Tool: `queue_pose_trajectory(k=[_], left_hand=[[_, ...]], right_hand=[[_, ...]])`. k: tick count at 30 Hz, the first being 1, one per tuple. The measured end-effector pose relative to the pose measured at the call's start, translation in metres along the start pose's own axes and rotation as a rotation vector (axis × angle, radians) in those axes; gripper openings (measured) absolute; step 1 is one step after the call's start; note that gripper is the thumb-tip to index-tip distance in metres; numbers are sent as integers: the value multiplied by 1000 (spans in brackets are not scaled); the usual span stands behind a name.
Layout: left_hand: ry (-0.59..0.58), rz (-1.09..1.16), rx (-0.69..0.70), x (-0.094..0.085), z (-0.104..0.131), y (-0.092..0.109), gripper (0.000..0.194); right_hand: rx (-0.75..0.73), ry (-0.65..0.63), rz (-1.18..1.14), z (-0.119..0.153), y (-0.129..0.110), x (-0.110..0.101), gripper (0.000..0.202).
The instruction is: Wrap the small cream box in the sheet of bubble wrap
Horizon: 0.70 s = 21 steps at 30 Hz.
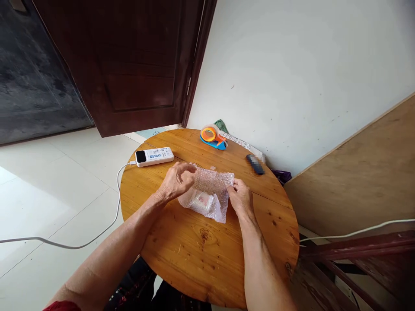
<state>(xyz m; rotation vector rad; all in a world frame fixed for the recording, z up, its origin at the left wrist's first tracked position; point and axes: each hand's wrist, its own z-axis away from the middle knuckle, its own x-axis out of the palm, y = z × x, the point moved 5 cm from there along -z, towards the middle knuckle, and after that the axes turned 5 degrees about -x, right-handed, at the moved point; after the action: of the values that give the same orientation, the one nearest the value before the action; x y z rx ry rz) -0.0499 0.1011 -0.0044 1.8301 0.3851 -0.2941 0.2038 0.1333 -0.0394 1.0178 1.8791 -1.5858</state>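
A sheet of clear bubble wrap [212, 179] lies on the round wooden table [201, 259] between my hands. On its lower part rests a small, flat, whitish packet [202, 201] with faint pink marks, partly covered by the film. My left hand [178, 179] is at the sheet's upper left edge, thumb and fingers curled in on the wrap; its fingertips are partly hidden. At the opposite edge, my right hand [240, 195] pinches the bubble wrap near its upper right corner.
An orange-and-blue tape dispenser [214, 137] stands at the table's far edge. A white device [154, 156] with a cable [117, 207] lies at left. Toward the back right is a dark, blurred-out object [255, 164]. Behind are a wall and a dark red door [139, 90].
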Motion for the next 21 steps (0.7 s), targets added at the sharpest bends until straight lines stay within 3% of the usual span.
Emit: queue_pose_trajectory(k=[2,4,8,11,16,19,21], left_hand=[[-203,-40,34,9,3,4,41],[-331,-66,15,14,5,4,51],[-365,-73,-54,7,7,9,44],[-432,-69,-34,-2,18,31,47],[-747,-28,92,1,69,67,38],[-966,-9,109,18,106,63,34],[-1013,-19,122,25,120,58,27]], right_hand=[[6,0,29,1,-1,-1,28],[14,6,77,2,-3,-2,27],[49,-17,207,4,-8,-3,28],[81,-44,237,4,-9,-3,30],[44,-16,259,3,-10,-5,32],[42,-23,255,3,-11,-5,31],[52,-26,257,4,-13,-5,30]])
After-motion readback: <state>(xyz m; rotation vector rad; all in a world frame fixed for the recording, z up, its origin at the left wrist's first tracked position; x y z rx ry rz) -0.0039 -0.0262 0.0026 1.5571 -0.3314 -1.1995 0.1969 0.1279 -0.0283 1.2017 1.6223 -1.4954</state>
